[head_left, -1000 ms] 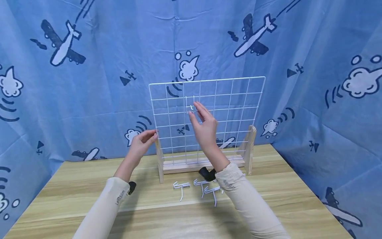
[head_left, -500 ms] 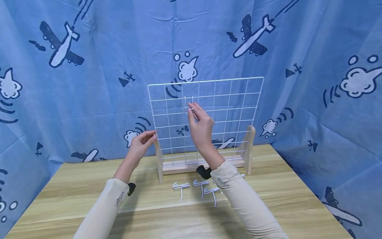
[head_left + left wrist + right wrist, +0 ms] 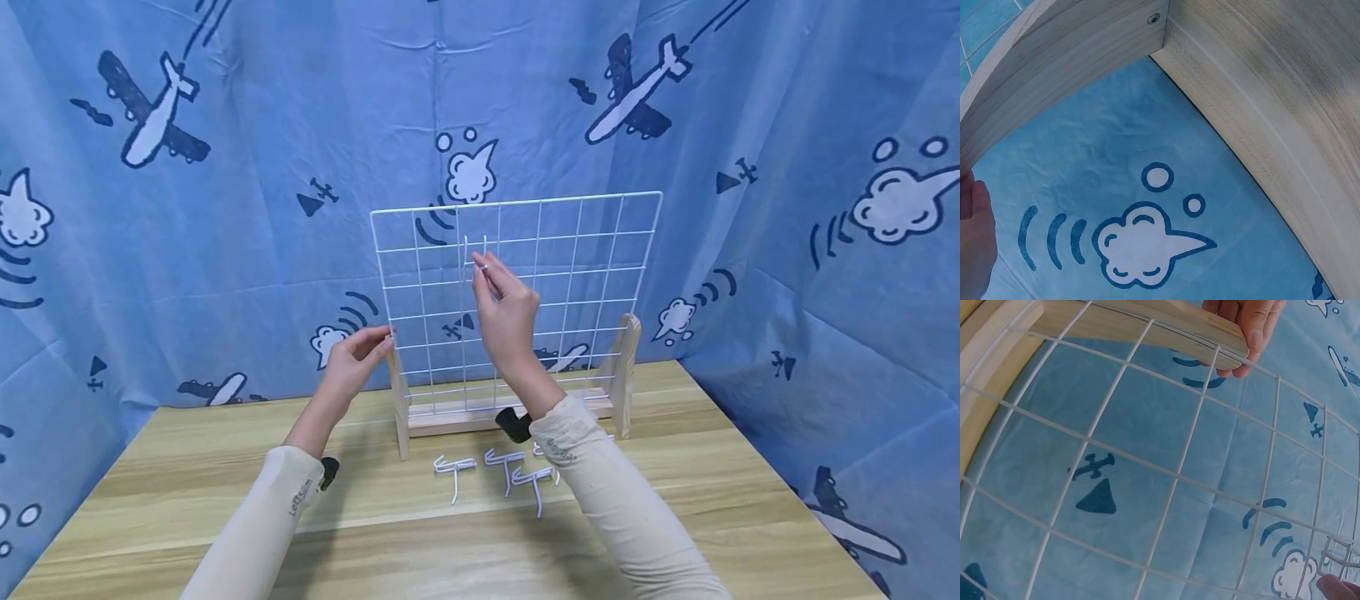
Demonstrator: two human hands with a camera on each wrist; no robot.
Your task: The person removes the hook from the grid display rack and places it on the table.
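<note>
A white wire grid panel (image 3: pixel 517 202) stands upright in a wooden stand (image 3: pixel 628 367). At its left edge my left hand (image 3: pixel 348 362) holds the top of the stand's left post. The right wrist view shows that hand's thumb and fingers (image 3: pixel 1254 331) on the rounded end of the post (image 3: pixel 1230 356). My right hand (image 3: pixel 510 321) pinches a white wire hook (image 3: pixel 1330 555) in front of the grid's upper left-middle part. Two prongs of this hook rise above the fingertips, close to the second horizontal wire; its stem is mostly hidden by the fingers.
Several more white wire hooks (image 3: pixel 454 467) lie on the wooden table (image 3: pixel 420 550) in front of the stand, some partly behind the right forearm. A blue curtain (image 3: pixel 270 208) with printed planes and clouds hangs close behind the grid and along both sides.
My right hand's fingers, parted beside the hook a second ago, have come together on it. The hook has since risen slightly against the grid. My left hand stays at the post.
</note>
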